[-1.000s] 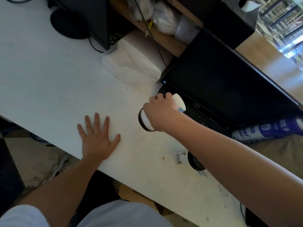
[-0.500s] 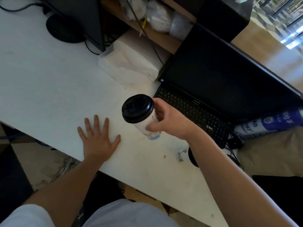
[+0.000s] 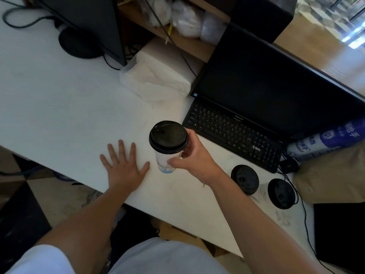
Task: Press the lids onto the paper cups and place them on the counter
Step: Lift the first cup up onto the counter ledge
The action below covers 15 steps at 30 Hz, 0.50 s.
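Note:
My right hand (image 3: 194, 158) grips a white paper cup (image 3: 166, 161) with a black lid (image 3: 168, 136) on top. The cup is upright near the front middle of the white counter (image 3: 59, 99); I cannot tell whether its base touches the surface. My left hand (image 3: 123, 165) lies flat on the counter just left of the cup, fingers spread. Two more cups with black lids (image 3: 245, 178) (image 3: 281, 193) stand at the right, near the counter's front edge.
A black keyboard (image 3: 233, 133) and dark monitor (image 3: 276, 84) sit right behind the cup. A white tissue pack (image 3: 156, 80) lies further back, next to another monitor's stand (image 3: 79, 42). A blue-and-white bottle (image 3: 325, 141) lies at the far right, with cables beside it.
My right hand has turned the lidded cup from lying sideways to upright and brought it toward the front edge. The left hand has stayed flat on the counter.

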{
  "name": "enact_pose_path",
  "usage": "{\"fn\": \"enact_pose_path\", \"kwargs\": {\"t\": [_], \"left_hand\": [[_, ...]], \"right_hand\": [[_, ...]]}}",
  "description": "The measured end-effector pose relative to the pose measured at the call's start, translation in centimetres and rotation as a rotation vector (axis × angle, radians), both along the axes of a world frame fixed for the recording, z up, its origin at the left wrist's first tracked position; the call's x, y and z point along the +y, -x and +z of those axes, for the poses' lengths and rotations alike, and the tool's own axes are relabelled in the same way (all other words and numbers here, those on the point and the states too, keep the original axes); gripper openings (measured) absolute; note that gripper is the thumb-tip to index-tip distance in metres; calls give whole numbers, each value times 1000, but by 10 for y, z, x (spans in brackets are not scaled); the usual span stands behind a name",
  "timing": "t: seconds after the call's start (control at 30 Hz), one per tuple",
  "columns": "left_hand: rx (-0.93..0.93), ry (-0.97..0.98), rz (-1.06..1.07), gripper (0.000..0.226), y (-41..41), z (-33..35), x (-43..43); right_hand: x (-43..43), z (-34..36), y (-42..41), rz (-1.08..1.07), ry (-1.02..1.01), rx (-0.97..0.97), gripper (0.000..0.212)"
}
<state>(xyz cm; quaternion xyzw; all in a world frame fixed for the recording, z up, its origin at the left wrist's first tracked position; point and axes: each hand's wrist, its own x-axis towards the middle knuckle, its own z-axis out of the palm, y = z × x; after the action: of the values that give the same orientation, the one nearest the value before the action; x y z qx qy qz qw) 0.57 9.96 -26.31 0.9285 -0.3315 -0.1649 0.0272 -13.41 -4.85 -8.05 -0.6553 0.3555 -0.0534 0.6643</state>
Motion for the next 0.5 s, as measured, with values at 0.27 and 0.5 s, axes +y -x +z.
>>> {"fn": "enact_pose_path", "kwargs": {"t": [0.27,0.5], "left_hand": [[503,-9,3,85,-33,60,-18],[1232,506,-340,76,-52,184,-38]], "right_hand": [[0,7,12,9,-18,-36,74],[-8,21,15,21,-39,-48,74]]}}
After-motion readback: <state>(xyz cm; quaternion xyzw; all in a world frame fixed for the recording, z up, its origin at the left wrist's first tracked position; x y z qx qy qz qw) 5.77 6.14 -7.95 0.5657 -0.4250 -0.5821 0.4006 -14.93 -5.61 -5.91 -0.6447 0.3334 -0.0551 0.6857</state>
